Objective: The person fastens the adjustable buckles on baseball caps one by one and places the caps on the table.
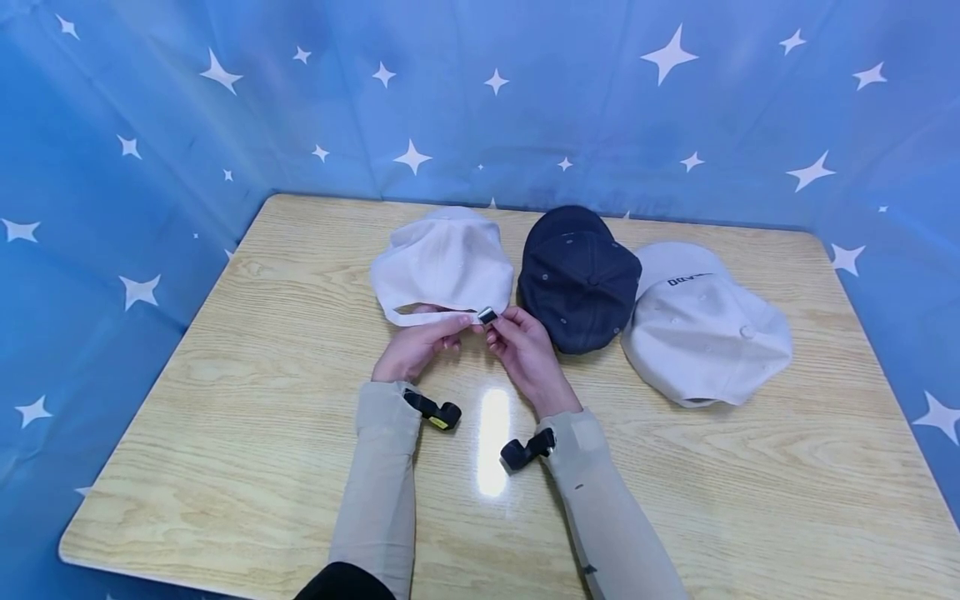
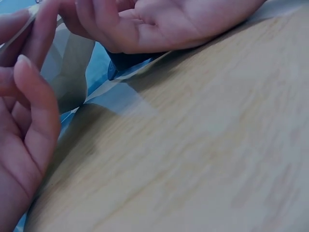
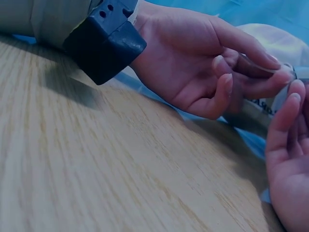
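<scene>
A white baseball cap (image 1: pixel 450 262) lies at the back of the table, its rear opening and strap (image 1: pixel 420 318) facing me. My left hand (image 1: pixel 416 348) pinches that strap between thumb and fingers, just left of a shiny metal buckle (image 1: pixel 487 316). From the other side, my right hand (image 1: pixel 531 362) pinches the strap at the buckle with thumb and index finger. In the right wrist view, the fingertips of the right hand (image 3: pixel 193 63) meet those of the left hand (image 3: pixel 289 159) at the strap. The left wrist view shows the left hand (image 2: pixel 26 130) with its fingers curled.
Right of the white cap sits a dark navy cap (image 1: pixel 581 287), close beside my right hand. Farther right, a second white cap (image 1: pixel 708 337) with dark lettering on its brim touches the navy one. All are on a wood-grain table (image 1: pixel 247 433) before a blue star-patterned curtain (image 1: pixel 525 125).
</scene>
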`<state>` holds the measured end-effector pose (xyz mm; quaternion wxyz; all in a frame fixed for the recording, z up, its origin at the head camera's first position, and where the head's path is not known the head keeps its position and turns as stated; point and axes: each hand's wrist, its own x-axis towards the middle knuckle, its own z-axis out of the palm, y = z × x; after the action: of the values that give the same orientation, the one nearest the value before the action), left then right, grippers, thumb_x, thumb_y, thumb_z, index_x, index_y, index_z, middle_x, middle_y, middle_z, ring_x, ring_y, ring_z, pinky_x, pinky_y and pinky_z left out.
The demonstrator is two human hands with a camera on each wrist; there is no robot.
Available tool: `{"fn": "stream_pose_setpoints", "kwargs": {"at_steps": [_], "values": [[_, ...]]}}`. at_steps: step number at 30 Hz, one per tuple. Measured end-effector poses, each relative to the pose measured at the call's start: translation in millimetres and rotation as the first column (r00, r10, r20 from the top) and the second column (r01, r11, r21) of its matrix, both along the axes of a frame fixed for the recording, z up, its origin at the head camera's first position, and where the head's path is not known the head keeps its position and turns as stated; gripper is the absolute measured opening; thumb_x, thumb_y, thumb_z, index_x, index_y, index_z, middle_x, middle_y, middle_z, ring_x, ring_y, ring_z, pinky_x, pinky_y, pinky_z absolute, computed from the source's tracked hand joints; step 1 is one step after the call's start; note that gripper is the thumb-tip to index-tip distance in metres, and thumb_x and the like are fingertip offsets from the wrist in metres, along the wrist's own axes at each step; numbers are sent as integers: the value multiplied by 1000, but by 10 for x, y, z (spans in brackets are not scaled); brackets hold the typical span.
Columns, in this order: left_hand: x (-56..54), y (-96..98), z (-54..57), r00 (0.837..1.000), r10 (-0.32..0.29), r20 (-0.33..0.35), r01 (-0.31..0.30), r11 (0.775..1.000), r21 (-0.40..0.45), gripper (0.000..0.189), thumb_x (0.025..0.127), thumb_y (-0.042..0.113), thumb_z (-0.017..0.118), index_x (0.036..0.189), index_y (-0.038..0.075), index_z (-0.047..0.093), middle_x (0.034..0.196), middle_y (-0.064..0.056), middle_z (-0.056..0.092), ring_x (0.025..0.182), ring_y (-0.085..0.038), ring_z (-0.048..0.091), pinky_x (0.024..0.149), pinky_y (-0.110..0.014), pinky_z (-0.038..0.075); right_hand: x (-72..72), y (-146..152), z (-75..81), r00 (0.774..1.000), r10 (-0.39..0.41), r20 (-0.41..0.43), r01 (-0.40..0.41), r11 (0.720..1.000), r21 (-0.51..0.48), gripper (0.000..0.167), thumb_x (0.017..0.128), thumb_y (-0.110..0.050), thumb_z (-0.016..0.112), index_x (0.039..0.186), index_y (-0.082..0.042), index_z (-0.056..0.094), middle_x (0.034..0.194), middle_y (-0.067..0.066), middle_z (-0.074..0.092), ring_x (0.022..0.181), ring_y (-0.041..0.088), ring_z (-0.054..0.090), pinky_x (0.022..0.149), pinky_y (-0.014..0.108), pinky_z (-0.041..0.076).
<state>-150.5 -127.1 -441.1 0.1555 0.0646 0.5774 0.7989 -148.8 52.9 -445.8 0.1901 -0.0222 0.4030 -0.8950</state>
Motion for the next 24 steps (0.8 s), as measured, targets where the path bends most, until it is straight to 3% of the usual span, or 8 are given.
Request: {"fn": "stream_pose_setpoints", "kwargs": {"at_steps": [6, 16, 24], "values": [[4, 2, 3, 1000, -11, 17, 11, 1000, 6, 18, 80, 11, 66, 94, 0, 64, 84, -12, 65, 67, -20, 50, 51, -23, 43, 0, 4, -4, 1000, -3, 7, 3, 1000, -27, 6, 89, -2, 52, 85, -5, 54, 79, 8, 57, 68, 13, 56, 60, 20, 45], [26, -9, 73, 1000, -24, -9, 24, 999, -30, 12, 88, 6, 55, 94, 2, 65, 84, -11, 65, 63, -20, 47, 53, -27, 43, -6, -12, -2, 1000, 12, -16, -11, 1000, 28, 6, 87, 0, 53, 86, -5, 55, 80, 7, 59, 69, 13, 57, 61, 19, 46], [20, 16, 34, 1000, 16, 7, -16, 1000, 5, 15, 85, 11, 61, 93, 0, 64, 84, -12, 65, 69, -23, 48, 55, -27, 42, -7, -22, 11, 998, 6, -57, -3, 999, 53, 5, 88, 0, 52, 86, -4, 55, 81, 8, 62, 72, 15, 59, 60, 20, 46]]}}
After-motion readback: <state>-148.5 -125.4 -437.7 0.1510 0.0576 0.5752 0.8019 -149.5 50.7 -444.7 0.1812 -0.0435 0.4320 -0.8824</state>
